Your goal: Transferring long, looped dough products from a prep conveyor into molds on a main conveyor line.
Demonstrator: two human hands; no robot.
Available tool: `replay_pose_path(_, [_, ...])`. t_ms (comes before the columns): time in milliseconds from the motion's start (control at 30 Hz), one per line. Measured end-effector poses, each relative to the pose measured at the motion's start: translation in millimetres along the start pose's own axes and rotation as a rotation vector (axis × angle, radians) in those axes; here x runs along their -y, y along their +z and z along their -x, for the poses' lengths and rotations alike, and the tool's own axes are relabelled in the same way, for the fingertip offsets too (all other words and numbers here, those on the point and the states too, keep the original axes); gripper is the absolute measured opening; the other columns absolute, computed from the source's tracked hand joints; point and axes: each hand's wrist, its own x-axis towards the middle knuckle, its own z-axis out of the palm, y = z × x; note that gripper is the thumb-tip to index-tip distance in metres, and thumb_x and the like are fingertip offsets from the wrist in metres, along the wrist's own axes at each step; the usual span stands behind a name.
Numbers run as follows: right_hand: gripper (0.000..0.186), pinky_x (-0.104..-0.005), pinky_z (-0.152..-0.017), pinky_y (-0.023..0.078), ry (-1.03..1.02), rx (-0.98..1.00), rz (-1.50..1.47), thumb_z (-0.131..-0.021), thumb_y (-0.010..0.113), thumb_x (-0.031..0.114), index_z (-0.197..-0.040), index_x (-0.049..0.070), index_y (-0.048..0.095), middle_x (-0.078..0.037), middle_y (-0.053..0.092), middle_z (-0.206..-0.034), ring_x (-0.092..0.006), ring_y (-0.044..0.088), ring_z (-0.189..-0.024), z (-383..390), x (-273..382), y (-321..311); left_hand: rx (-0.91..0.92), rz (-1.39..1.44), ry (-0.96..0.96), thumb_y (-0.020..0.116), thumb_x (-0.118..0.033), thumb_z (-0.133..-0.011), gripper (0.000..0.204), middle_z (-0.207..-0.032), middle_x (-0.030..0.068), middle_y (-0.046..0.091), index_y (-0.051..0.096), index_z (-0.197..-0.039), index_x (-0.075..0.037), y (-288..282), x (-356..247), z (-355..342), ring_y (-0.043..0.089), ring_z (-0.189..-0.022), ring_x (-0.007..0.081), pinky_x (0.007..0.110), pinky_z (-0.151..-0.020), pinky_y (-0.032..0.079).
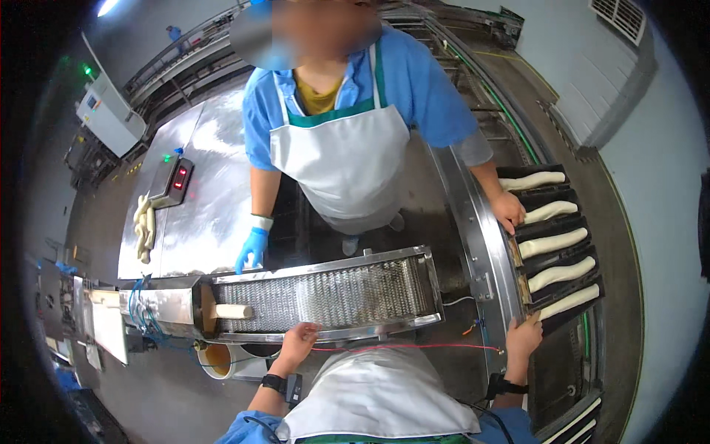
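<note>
The left hand (298,342) is resting with curled fingers on the near rail of the mesh conveyor (333,296), gripping nothing. Up and to its left, one dough piece (234,311) is emerging onto the belt. The right hand (523,337) is gripping the near corner of the black baking tray (584,214). Five shaped loaves (552,243) are already lying in its channels beyond that hand, so loading looks nearly complete.
</note>
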Motion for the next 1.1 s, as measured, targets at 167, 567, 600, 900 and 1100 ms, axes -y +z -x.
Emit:
replay_pose_path(167, [0.082,-0.0517,-0.103,0.035,-0.042,-0.014,-0.126,-0.081,0.070,0.029,-0.142,-0.010,0.031,-0.029,0.051,-0.123,-0.0414,0.048,-0.118,13,18,-5,-0.089,0.019,-0.039,0.066,-0.014,-0.088,0.020,-0.093,0.0148,0.071,0.066,-0.100,0.002,-5,-1,10,0.069,-0.088,0.0225,0.033,-0.079,0.053])
replay_pose_path(567, [0.059,-0.0507,-0.108,0.033,-0.275,0.005,-0.347,-0.082,0.067,0.019,-0.134,0.000,0.048,-0.025,0.050,-0.134,-0.0439,0.043,-0.128,52,45,29,-0.160,0.014,-0.059,0.046,-0.030,-0.103,0.041,-0.083,0.0144,0.070,0.065,-0.091,0.004,-25,-32,17,0.066,-0.078,0.0207,0.033,-0.075,0.050])
replay_pose_path(600, [0.056,-0.0493,-0.105,0.037,-0.306,0.007,-0.451,-0.081,0.068,0.017,-0.131,-0.001,0.051,-0.025,0.052,-0.131,-0.0439,0.047,-0.123,61,47,28,-0.148,0.010,-0.059,0.046,-0.030,-0.103,0.041,-0.083,0.0144,0.070,0.065,-0.091,0.004,-24,-23,27,0.066,-0.078,0.0207,0.033,-0.075,0.050])
replay_pose_path(900, [0.040,-0.0464,-0.090,0.047,-0.250,0.161,-0.518,-0.078,0.072,0.014,-0.115,0.002,0.063,-0.020,0.062,-0.109,-0.0392,0.058,-0.107,73,60,36,-0.143,0.252,-0.104,0.066,-0.005,-0.090,0.007,-0.085,0.0034,0.068,0.063,-0.094,-0.001,-19,-1,4,0.063,-0.079,0.0092,0.024,-0.072,0.051])
replay_pose_path(1100, [0.038,-0.0440,-0.090,0.048,-0.290,0.190,-0.491,-0.076,0.073,0.015,-0.111,0.003,0.064,-0.020,0.063,-0.109,-0.0382,0.060,-0.104,77,61,46,-0.151,0.226,-0.143,0.058,-0.017,-0.097,0.019,-0.085,0.0079,0.069,0.064,-0.095,0.002,-23,4,13,0.064,-0.079,0.0136,0.028,-0.074,0.050])
